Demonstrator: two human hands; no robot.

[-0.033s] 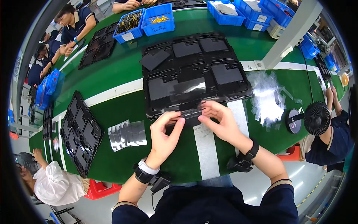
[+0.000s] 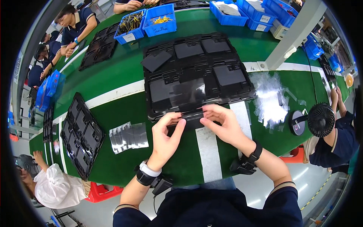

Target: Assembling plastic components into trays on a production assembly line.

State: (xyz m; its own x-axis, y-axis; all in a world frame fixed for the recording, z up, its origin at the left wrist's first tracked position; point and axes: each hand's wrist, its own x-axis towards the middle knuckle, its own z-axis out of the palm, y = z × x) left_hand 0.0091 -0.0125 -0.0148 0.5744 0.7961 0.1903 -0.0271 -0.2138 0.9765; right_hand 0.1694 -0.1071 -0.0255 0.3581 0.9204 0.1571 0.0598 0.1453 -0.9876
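Observation:
Close to the near edge of a black molded tray point(image 2: 200, 73), my two hands face each other with fingertips curled. My left hand point(image 2: 167, 130) pinches the left end of a dark flat panel point(image 2: 193, 123), and my right hand point(image 2: 224, 122) grips its right end. A clear film point(image 2: 188, 92) rises from the panel's far side and overlaps the tray. Whether the film is still stuck to the panel cannot be made out. Dark flat panels sit in several tray pockets; one loose panel point(image 2: 157, 61) lies askew at the tray's far left corner.
Clear film sheets point(image 2: 129, 137) lie left of my hands, with a tilted black tray point(image 2: 82, 132) beyond. A heap of used film point(image 2: 270, 100) and a small black fan point(image 2: 321, 120) are at right. Blue bins point(image 2: 160, 20) and a metal post point(image 2: 293, 38) stand farther back.
The clear film has swung slightly left and nearer and looks less blurred. My right fingers have shifted a little left; my left hand has hardly moved.

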